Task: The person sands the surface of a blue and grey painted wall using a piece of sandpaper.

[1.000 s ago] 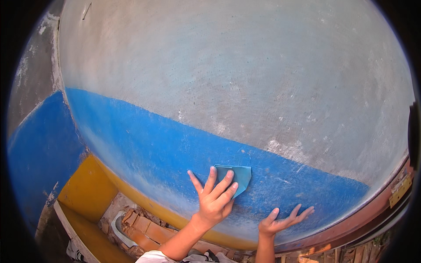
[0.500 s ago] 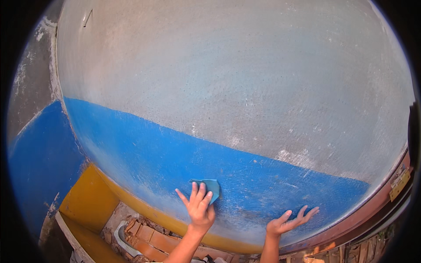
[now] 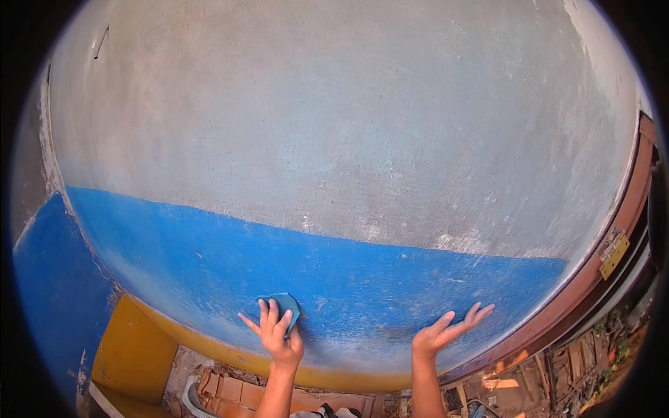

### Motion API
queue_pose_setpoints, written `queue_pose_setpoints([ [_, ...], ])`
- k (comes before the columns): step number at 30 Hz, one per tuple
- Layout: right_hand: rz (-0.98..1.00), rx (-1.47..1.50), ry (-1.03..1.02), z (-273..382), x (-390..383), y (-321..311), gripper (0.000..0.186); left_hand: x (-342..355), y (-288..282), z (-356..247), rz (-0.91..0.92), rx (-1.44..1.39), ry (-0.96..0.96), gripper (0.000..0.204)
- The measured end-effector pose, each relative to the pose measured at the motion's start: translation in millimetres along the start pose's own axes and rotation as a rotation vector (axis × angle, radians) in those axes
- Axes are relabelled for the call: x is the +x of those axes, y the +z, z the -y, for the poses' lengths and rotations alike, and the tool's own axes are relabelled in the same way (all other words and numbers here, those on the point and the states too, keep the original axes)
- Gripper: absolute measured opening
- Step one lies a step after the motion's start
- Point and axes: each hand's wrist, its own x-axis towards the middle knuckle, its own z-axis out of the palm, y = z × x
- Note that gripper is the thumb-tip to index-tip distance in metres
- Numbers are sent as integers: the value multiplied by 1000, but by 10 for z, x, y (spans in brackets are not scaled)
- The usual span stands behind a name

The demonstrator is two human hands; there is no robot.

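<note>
My left hand (image 3: 275, 336) presses a small blue-green sheet of sandpaper (image 3: 286, 304) flat against the blue band of the wall (image 3: 334, 272), fingers spread over it. To the right, my right hand (image 3: 446, 331) lies open with its palm and fingers flat on the same blue band, holding nothing. Under both hands the blue paint looks worn and pale, and a yellow strip (image 3: 230, 348) runs along the wall's foot.
Above the blue band the wall is bare grey plaster (image 3: 334, 125). A side wall (image 3: 56, 299) in blue and yellow meets it at the left. A brown door frame with a brass hinge (image 3: 614, 252) stands at the right. Bricks and rubble (image 3: 230, 393) lie on the ground below.
My left hand has slid the sandpaper down and to the left along the blue band. My right hand has stayed flat against the wall.
</note>
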Motion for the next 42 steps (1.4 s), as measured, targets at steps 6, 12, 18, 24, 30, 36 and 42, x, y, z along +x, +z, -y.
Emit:
queue_pose_setpoints([
  [6,-85,62,0,-68,-14,99,59,839,77,-320,-21,-90,179,34],
  [12,-140,136,76,71,-8,145,57,10,-177,529,-47,-15,5,29],
  [18,-105,103,77,15,-21,155,58,928,-157,83,-283,-87,-194,15],
  [24,-139,42,22,21,-4,146,54,-72,-210,425,-51,-26,-228,21],
  [30,-134,-5,60,94,-51,193,55,992,-251,230,-291,-93,-224,21],
  [36,-79,-118,8,-27,-282,155,60,-22,-268,361,40,-22,-217,19],
  [42,-138,-95,45,15,-536,301,62,1307,-460,365,-324,-57,-327,23],
])
